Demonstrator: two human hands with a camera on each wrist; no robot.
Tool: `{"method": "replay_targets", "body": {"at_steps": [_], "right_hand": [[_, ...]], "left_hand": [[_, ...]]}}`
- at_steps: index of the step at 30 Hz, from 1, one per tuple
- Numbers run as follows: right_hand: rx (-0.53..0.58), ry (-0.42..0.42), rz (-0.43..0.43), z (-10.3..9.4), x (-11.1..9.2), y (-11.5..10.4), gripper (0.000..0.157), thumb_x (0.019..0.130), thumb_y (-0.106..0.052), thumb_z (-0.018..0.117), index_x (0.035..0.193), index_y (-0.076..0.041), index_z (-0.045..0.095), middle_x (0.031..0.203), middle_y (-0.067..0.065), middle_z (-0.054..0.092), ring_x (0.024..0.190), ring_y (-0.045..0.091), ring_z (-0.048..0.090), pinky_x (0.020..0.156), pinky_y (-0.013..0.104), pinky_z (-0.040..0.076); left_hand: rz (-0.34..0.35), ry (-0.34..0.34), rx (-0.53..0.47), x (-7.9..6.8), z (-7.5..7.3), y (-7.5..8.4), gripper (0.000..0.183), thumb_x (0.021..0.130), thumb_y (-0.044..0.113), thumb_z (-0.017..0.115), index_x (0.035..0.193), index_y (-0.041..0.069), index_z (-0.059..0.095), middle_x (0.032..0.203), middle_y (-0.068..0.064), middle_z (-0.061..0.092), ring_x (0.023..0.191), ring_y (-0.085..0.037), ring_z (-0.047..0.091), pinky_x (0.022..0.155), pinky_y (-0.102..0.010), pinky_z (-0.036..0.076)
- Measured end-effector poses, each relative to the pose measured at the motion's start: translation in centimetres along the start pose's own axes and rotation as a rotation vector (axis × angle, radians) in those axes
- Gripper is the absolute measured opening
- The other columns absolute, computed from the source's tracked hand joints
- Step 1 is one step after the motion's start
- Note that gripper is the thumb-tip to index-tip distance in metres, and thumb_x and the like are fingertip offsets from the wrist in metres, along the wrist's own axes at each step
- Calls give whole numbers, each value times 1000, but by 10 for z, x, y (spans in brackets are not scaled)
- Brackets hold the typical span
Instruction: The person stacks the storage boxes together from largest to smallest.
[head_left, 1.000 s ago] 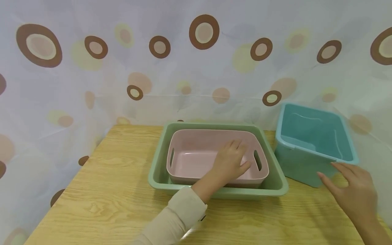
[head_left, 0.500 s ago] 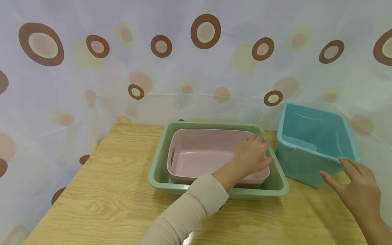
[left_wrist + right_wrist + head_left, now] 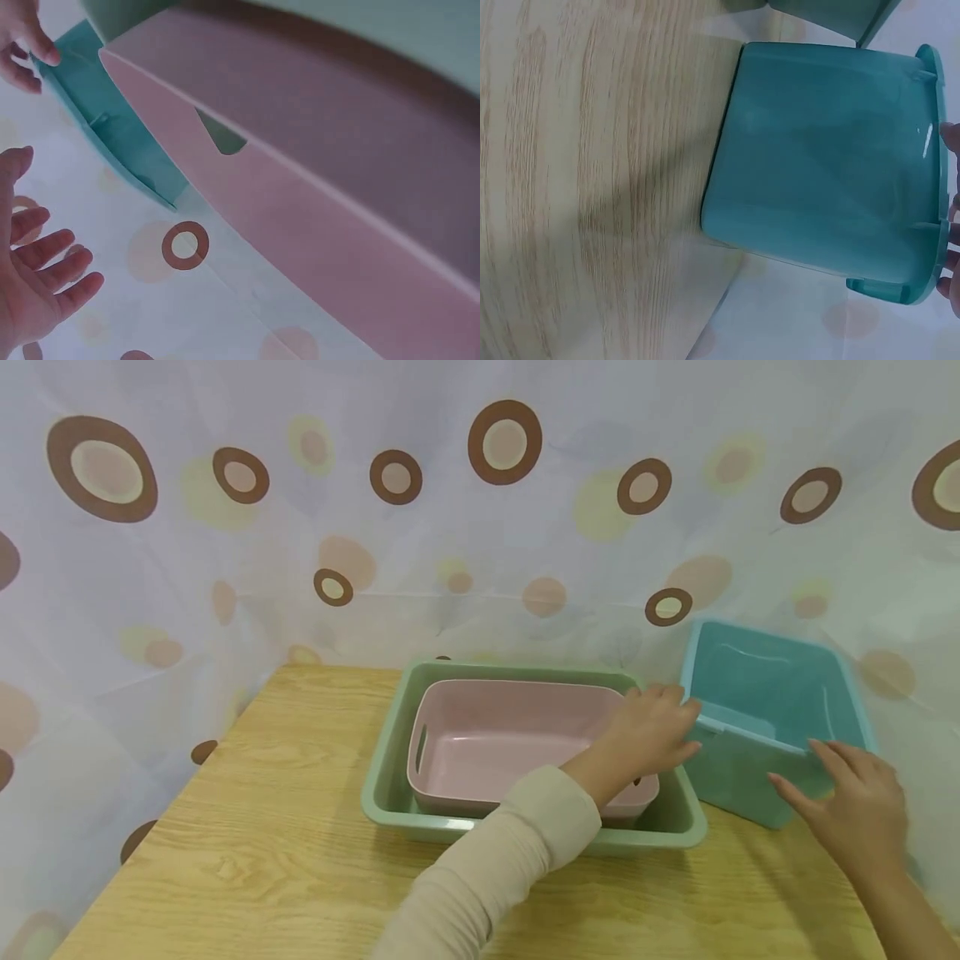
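Here, the left hand reaches from a beige sleeve to right of centre in the head view, above the right end of a pink basket. Its fingers are loosely spread and hold nothing; in the left wrist view they fan out at the lower left, apart from the basket. The pink basket sits inside a larger green tub in the middle of the head view, with a handle slot visible at its left end.

A blue bin stands at the right of the frame, set at an angle just beside the tub. The right hand is at the near right of that bin, thumb and fingers held wide, fingertips at its rim; one cannot tell whether they touch it. In the right wrist view the bin's outer wall fills the middle, with fingers at the right edge.

Tub and bin stand on a wood-grained table. Behind hangs a pale curtain printed with brown rings and pastel spots.
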State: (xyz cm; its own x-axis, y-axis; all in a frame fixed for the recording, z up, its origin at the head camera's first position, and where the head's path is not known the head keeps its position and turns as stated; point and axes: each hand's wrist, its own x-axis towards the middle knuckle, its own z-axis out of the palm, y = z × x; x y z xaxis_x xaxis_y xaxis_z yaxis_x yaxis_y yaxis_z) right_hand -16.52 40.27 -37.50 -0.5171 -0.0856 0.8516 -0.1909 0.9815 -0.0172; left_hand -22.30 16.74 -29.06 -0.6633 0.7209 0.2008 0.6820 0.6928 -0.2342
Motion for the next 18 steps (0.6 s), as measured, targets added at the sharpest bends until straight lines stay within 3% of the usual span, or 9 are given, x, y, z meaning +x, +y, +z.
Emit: {"method": "replay_targets", "body": {"at_steps": [5, 11, 18], "right_hand": [[40, 47, -39, 7, 4, -1, 97, 76, -79, 31, 96, 11, 63, 91, 33, 60, 85, 49, 53, 75, 61, 42], [35, 59, -42, 12, 8, -2, 93, 79, -76, 33, 95, 11, 63, 90, 33, 61, 82, 50, 53, 70, 60, 42], [29, 70, -10, 17, 3, -2, 93, 79, -76, 33, 94, 10, 65, 90, 31, 62, 79, 49, 54, 70, 60, 41]], "left_hand": [[30, 9, 90, 11, 0, 9, 47, 89, 55, 44, 127, 28, 49, 119, 10, 53, 106, -5, 53, 84, -20, 46], [63, -131, 143, 27, 1, 25, 53, 91, 52, 42, 138, 29, 35, 139, 9, 36, 124, -6, 38, 101, -23, 36], [89, -204, 96, 39, 10, 38, 58, 90, 53, 41, 142, 31, 26, 146, 11, 28, 133, -4, 29, 109, -25, 28]]}}
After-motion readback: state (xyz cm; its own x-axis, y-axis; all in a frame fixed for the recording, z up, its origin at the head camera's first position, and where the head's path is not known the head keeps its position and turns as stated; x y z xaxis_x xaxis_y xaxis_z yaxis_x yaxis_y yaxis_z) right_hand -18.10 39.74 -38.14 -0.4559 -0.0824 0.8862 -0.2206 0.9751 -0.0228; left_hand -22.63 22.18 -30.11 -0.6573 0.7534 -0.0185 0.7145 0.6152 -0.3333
